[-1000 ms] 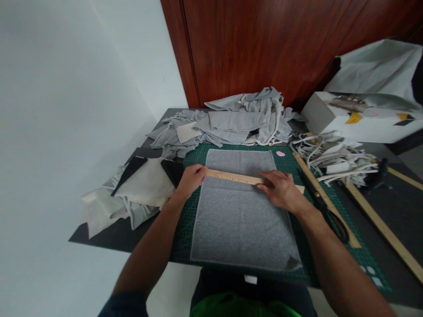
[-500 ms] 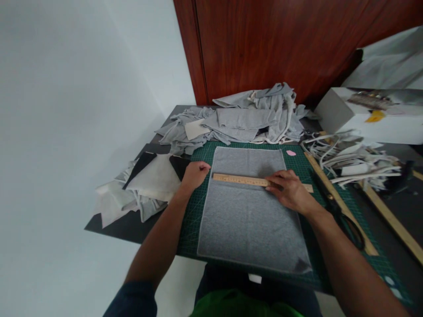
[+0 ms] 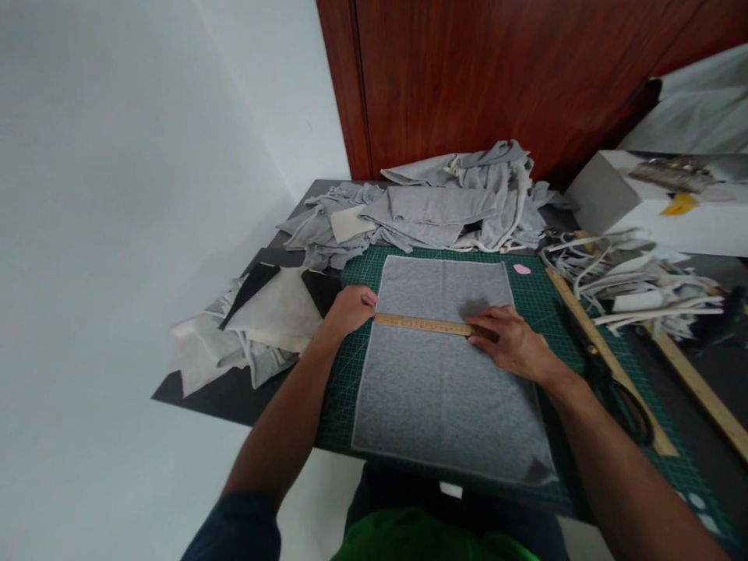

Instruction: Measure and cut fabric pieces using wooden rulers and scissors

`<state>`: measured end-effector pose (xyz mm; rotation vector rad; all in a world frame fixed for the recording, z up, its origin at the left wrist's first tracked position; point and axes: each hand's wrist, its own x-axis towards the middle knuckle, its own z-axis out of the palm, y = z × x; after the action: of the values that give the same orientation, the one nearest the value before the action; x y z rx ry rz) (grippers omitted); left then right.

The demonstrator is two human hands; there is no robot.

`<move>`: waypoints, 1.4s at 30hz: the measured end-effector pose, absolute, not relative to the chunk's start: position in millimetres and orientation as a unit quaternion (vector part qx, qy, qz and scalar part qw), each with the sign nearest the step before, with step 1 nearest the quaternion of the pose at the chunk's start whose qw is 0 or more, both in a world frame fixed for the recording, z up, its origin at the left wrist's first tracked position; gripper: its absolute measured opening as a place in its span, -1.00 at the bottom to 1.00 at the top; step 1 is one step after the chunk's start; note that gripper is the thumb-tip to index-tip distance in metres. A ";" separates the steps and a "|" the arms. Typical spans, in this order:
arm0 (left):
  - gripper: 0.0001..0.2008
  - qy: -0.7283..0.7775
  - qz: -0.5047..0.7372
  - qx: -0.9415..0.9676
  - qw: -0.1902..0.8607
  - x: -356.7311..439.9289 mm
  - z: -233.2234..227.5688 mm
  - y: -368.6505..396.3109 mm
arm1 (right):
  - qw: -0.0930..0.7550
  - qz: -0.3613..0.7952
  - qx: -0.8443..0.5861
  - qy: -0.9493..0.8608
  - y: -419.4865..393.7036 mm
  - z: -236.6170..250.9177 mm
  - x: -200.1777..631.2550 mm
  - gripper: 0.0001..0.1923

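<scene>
A grey piece of fabric with pale stitched edges lies flat on the green cutting mat. Across its upper half rests a wooden ruler, its left end at the fabric's left edge. My right hand grips the ruler toward its right end, thumb and fingers closed around it. At the left edge, close to the ruler's end, is my left hand; its fingers are curled in a pinch, and what is between them, if anything, is hidden.
Black scissors and a longer wooden ruler lie to the right. Beyond them are bundled white cords and a white box. Grey cloth pieces are heaped at the back; more fabric lies left. A pink chalk piece sits on the mat.
The ruler has slid slightly left and toward me under my right hand, so its left end now meets the fabric's left edge. My left hand stays near that edge.
</scene>
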<state>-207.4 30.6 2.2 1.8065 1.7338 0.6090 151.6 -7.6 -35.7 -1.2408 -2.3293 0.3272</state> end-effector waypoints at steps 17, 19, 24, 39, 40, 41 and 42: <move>-0.89 0.610 0.168 0.719 0.288 -213.2 8.3 38.5 | 0.155 0.134 -0.613 -0.763 5.9 -9.6 239.8 -0.77; -0.91 0.601 0.163 0.724 0.296 -214.3 10.6 38.9 | 0.148 0.138 -0.641 -0.740 5.8 -8.5 242.6 -0.80; -0.90 0.598 0.151 0.730 0.295 -215.4 13.5 39.8 | 0.116 0.153 -0.591 -0.783 -2.7 0.8 241.4 -0.79; -0.88 0.597 0.152 0.721 0.317 -218.6 14.8 42.5 | 0.089 0.142 -0.581 -0.797 -2.5 -0.9 236.3 -0.84; -0.89 0.596 0.153 0.722 0.315 -218.5 15.3 42.2 | 0.089 0.144 -0.581 -0.796 -2.7 -0.4 235.8 -0.83; -0.90 0.595 0.154 0.725 0.311 -218.2 15.9 41.6 | 0.089 0.146 -0.581 -0.796 -2.8 -0.5 235.7 -0.83; -0.91 0.595 0.155 0.727 0.305 -217.7 16.6 40.7 | 0.090 0.147 -0.581 -0.796 -2.9 -1.6 236.0 -0.84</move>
<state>-217.7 40.7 16.6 1.9252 1.5766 0.4103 236.0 -2.9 -1.6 -1.7271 -2.3650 0.4360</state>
